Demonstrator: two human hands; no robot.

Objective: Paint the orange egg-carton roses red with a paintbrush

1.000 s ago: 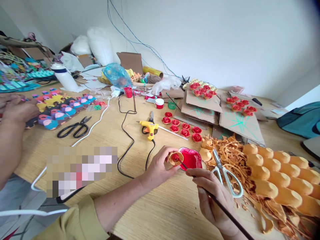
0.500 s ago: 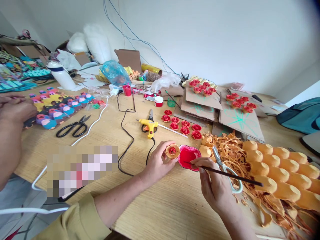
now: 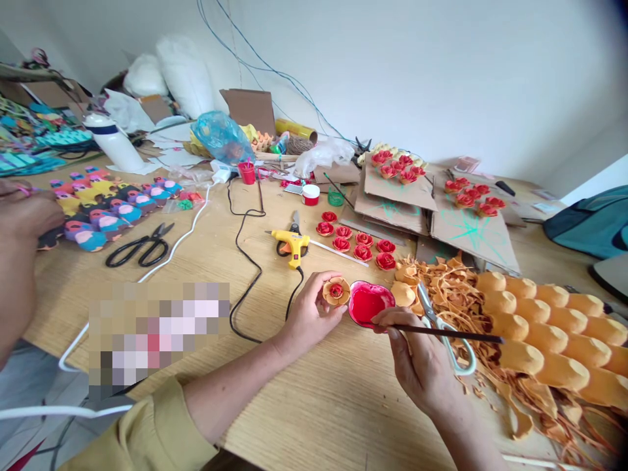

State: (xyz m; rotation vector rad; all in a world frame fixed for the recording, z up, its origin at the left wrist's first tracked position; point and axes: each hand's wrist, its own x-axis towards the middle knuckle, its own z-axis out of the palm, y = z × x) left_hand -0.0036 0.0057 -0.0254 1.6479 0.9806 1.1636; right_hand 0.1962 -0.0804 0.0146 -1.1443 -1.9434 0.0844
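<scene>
Between the thumb and fingers of my left hand [image 3: 314, 311] is a small orange paper flower [image 3: 336, 292] with a red-painted centre, facing up toward me. Just right of it sits a shallow bowl of red paint [image 3: 371, 302]. My right hand [image 3: 422, 360] grips a dark thin paintbrush [image 3: 451, 332], its handle pointing right. The brush tip is at the bowl's lower edge, partly hidden by my fingers. Several red-painted flowers [image 3: 363, 254] stand in rows behind the bowl.
A yellow glue gun [image 3: 290, 246] and black scissors [image 3: 142, 247] lie to the left. White-handled scissors [image 3: 458, 353] rest beside orange scraps and an orange egg tray [image 3: 540, 320] on the right. Cardboard sheets [image 3: 475, 235] hold more flowers. Another person's hand [image 3: 29, 209] is at far left.
The paintbrush has shifted slightly within the bowl, its tip drawn back toward the near edge. My left hand keeps hold of the flower. The whole view has shifted a little.
</scene>
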